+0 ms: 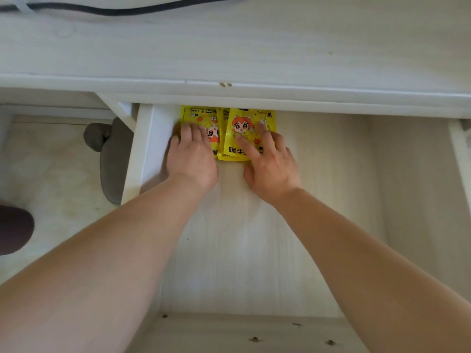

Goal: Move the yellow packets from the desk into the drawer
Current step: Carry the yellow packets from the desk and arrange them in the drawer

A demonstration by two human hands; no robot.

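Observation:
The white drawer point(356, 200) is pulled out below the desk top point(229, 47). Yellow packets with a red-haired cartoon figure lie flat at the drawer's back left, partly under the desk edge. The left packet point(201, 115) has my left hand point(191, 156) lying palm down on it, fingers spread. The right packet point(242, 128) overlaps the left one, and my right hand point(270, 164) rests on it with fingers spread. A further packet edge shows between them. Neither hand grips a packet.
A black cable point(127, 10) runs along the back of the desk top. Left of the drawer, on the pale floor, are a grey slipper point(112, 161) and a dark shape point(14, 230). The drawer's front panel point(254, 332) lies near me.

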